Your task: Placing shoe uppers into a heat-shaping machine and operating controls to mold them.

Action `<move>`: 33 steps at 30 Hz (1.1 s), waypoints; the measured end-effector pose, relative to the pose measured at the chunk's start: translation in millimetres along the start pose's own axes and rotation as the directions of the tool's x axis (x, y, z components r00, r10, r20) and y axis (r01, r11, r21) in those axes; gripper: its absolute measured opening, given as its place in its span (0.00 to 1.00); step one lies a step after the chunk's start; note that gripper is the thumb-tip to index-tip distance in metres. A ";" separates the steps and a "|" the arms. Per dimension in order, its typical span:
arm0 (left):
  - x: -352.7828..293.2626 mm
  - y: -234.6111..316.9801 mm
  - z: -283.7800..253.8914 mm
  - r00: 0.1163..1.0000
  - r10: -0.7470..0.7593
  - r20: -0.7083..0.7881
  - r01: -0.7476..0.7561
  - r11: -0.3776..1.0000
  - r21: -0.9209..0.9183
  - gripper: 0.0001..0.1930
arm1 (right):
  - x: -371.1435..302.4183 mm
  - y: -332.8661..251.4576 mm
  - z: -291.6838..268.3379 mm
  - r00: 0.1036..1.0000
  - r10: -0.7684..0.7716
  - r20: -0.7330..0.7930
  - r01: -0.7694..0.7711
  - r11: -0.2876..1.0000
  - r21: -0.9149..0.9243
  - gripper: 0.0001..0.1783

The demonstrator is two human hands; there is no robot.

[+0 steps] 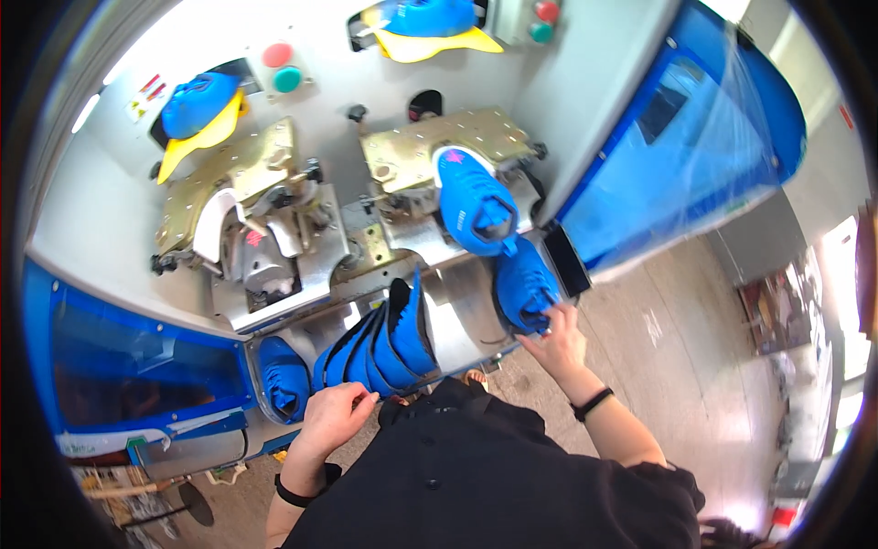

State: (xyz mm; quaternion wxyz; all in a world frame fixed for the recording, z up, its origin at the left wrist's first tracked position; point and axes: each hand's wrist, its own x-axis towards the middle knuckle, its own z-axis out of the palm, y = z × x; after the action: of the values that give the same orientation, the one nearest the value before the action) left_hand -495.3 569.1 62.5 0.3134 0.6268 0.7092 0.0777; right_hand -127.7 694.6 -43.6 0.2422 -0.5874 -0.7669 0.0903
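Note:
My right hand [556,346] has its fingers closed on the near end of a laced blue shoe upper [523,279] at the right end of the metal ledge. Beside the ledge's front edge, my left hand [337,419] has its fingers curled together, with nothing visible in them. It is nearest to a row of nested blue shoe uppers [377,352]. Another laced blue upper [283,380] lies at the ledge's left end. A further blue upper [476,201] sits toe-first in the right station of the machine, under its brass-coloured plate [448,137].
The left station holds a bare grey mould [265,261]. Behind, two blue uppers [199,105] [430,16] sit on yellow forms. Red and green buttons [282,66] are on the machine wall. Blue-framed panels [146,357] [668,146] flank the ledge [457,316].

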 end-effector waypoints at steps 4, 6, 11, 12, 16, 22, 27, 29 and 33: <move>-6.8 -11.1 -25.5 0.996 0.083 -0.015 -0.085 0.969 -0.231 0.13 | 41.1 -72.1 -54.6 0.872 -0.402 -0.279 0.456 0.875 0.164 0.28; -5.6 -15.3 -38.0 0.993 0.037 -0.111 -0.081 0.899 -0.430 0.12 | 67.9 -129.8 -72.7 0.753 -0.562 -0.341 0.650 0.718 0.250 0.20; 6.5 -20.3 -69.3 0.906 0.031 -0.423 -0.347 0.627 -0.697 0.09 | 183.2 -306.0 -77.7 0.374 -0.817 -0.438 0.927 0.331 0.175 0.11; 8.0 -22.0 -73.7 0.895 0.034 -0.446 -0.393 0.533 -0.749 0.08 | 207.0 -342.5 -72.2 0.414 -0.794 -0.445 0.906 0.406 0.118 0.11; -7.9 -37.0 -69.9 0.884 0.028 -0.466 -0.437 0.398 -0.807 0.07 | 306.8 -464.4 -49.3 0.703 -0.680 -0.209 0.695 0.719 -0.004 0.22; -40.3 -100.2 -58.9 0.923 -0.019 -0.385 -0.362 0.304 -0.881 0.09 | 315.0 -485.2 -7.9 0.699 -0.664 -0.264 0.715 0.655 0.245 0.21; -45.7 -136.0 -56.0 0.945 -0.041 -0.325 -0.326 -0.014 -0.945 0.19 | 143.1 -427.4 17.4 0.522 -0.796 -0.307 0.834 0.552 -0.012 0.16; -41.9 -139.7 -49.8 0.946 0.000 -0.324 -0.322 -0.110 -0.940 0.23 | 76.0 -402.7 24.1 0.572 -0.799 -0.188 0.817 0.575 0.041 0.15; -26.1 -141.8 -35.4 0.963 0.123 -0.241 -0.200 -0.280 -0.939 0.27 | 16.5 -375.5 43.2 0.628 -0.758 -0.178 0.777 0.596 0.203 0.15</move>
State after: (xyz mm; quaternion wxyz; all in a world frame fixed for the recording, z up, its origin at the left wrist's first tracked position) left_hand -633.2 526.0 28.3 0.6545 0.2224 0.2872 0.6631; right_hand -473.4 606.2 82.2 0.3603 -0.1660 -0.9162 0.0558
